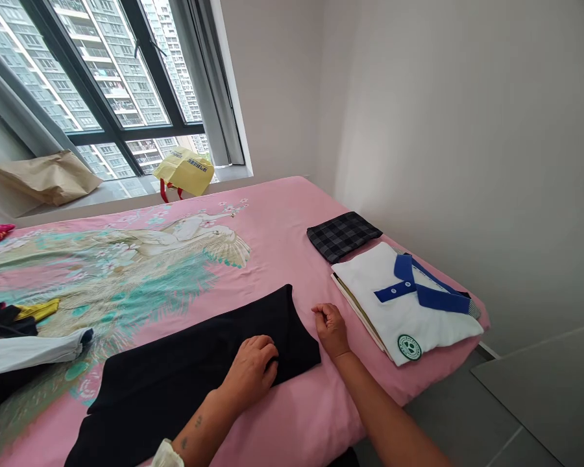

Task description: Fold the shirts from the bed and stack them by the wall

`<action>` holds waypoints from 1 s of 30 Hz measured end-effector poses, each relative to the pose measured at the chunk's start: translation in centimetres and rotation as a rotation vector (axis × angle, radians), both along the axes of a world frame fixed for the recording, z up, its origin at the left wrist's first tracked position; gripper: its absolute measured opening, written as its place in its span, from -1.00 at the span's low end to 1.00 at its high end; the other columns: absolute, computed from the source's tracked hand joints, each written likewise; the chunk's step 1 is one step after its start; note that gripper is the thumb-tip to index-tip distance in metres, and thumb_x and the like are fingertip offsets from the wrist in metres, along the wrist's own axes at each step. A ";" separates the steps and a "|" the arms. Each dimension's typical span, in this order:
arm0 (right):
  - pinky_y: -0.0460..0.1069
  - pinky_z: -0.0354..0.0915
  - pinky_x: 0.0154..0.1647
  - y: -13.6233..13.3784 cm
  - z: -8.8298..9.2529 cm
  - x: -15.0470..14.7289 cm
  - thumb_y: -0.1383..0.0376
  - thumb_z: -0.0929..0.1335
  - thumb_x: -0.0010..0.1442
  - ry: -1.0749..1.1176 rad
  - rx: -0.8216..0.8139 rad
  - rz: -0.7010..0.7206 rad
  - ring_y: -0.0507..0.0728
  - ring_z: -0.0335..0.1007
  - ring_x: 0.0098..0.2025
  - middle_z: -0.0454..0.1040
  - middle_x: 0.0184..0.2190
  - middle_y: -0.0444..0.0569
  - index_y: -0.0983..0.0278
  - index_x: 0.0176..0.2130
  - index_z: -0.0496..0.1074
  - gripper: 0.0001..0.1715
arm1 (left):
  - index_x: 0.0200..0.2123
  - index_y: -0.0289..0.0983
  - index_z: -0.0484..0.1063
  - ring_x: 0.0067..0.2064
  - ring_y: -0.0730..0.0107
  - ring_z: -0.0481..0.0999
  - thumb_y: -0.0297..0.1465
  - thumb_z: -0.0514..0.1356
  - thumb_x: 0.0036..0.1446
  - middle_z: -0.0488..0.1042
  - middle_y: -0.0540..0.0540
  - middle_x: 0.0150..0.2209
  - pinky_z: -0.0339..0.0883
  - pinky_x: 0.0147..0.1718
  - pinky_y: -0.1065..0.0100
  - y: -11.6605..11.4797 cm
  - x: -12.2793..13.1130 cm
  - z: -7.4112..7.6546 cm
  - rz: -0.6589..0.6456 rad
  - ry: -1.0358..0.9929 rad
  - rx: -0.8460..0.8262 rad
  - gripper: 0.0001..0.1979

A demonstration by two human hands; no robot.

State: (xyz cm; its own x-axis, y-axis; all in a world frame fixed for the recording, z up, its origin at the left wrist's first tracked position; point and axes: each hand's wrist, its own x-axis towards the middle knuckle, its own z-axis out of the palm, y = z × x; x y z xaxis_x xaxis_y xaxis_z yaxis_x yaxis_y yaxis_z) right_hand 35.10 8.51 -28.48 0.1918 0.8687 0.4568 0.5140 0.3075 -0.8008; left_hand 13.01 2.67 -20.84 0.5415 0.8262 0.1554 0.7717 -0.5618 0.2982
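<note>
A pair of black trousers [175, 357] lies flattened lengthwise on the pink bed, its wide end toward the right. My left hand [253, 370] is on top of it near that end, fingers curled and closed on the black cloth, some of which shows between thumb and forefinger. Just beyond the trousers' right edge, my right hand [331, 329] hovers or rests over the sheet with its fingers curled in; nothing shows in them. To its right is a stack of folded clothes topped by a white polo shirt [370, 285] with a blue collar and a round green badge.
Behind the polo is a folded dark checked cloth [343, 235]. Loose clothes [34, 350] are heaped at the left on the pink bedsheet [277, 220]. A brown paper bag [48, 178] and a yellow bag [185, 170] stand by the window. A wall bounds the right side.
</note>
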 end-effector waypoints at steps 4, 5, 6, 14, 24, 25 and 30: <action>0.10 0.17 0.08 -0.2 1.1 -0.4 0.33 0.22 0.21 -0.204 0.012 0.113 0.15 0.24 0.03 0.40 -0.09 0.00 0.16 -0.16 0.47 -0.71 | -0.06 -0.20 0.36 0.08 0.15 0.34 -0.42 0.13 0.11 0.39 -0.19 -0.01 0.13 0.12 -0.03 -1.0 0.0 -3.4 0.053 -0.085 0.259 -0.71; 0.11 0.12 0.13 -0.2 1.4 -0.5 0.32 0.22 0.22 -0.268 -0.001 0.150 0.16 0.18 0.11 0.36 -0.01 -0.01 0.12 -0.13 0.48 -0.69 | -0.03 -0.20 0.34 0.10 0.16 0.33 -0.43 0.12 0.12 0.39 -0.18 0.00 0.11 0.14 -0.04 -1.2 -0.1 -4.0 0.045 -0.099 0.310 -0.69; 0.13 0.06 0.18 0.1 1.6 -0.6 0.31 0.22 0.22 -0.334 -0.022 0.194 0.17 0.09 0.18 0.30 0.08 -0.03 0.09 -0.10 0.47 -0.67 | -0.02 -0.18 0.34 0.11 0.18 0.32 -0.45 0.12 0.13 0.39 -0.17 0.01 0.10 0.15 -0.03 -1.3 -0.3 -4.4 0.038 -0.112 0.355 -0.68; 0.25 -0.30 0.28 6.2 2.0 -1.4 0.14 0.18 0.26 -0.755 -0.245 0.458 0.27 -0.41 0.36 -0.17 0.35 -0.03 0.09 0.10 0.34 -0.55 | -0.02 -0.20 0.40 0.08 0.19 0.38 -0.53 0.12 0.05 0.45 -0.16 -0.01 0.18 0.12 0.02 -1.5 -0.5 -4.7 0.150 -0.159 0.396 -0.61; 0.21 -0.22 0.29 7.5 0.6 -1.7 0.16 0.16 0.29 -0.694 -0.170 0.329 0.20 -0.10 0.31 0.13 0.25 0.05 0.17 0.11 0.33 -0.54 | 0.02 -0.13 0.40 0.18 0.09 0.28 -0.50 0.07 0.06 0.39 -0.12 0.11 0.06 0.16 -0.13 -2.5 -0.1 -4.5 0.151 -0.021 0.290 -0.57; 0.21 -0.18 0.28 7.6 0.5 -1.7 0.18 0.19 0.26 -0.643 -0.152 0.315 0.19 -0.05 0.29 0.18 0.23 0.04 0.16 0.07 0.37 -0.57 | 0.06 -0.12 0.36 0.21 0.07 0.24 -0.47 0.07 0.09 0.35 -0.12 0.15 0.05 0.16 -0.15 -2.7 0.0 -4.5 0.154 0.008 0.287 -0.56; 0.17 0.00 0.23 7.9 1.7 -2.7 0.29 0.14 0.26 -0.403 -0.140 0.207 0.14 0.15 0.19 0.36 0.08 0.06 0.24 -0.04 0.45 -0.59 | 0.14 -0.06 0.27 0.28 0.01 0.09 -0.40 0.10 0.11 0.18 -0.13 0.25 0.05 0.16 -0.14 -3.3 0.1 -4.5 0.191 0.059 0.296 -0.51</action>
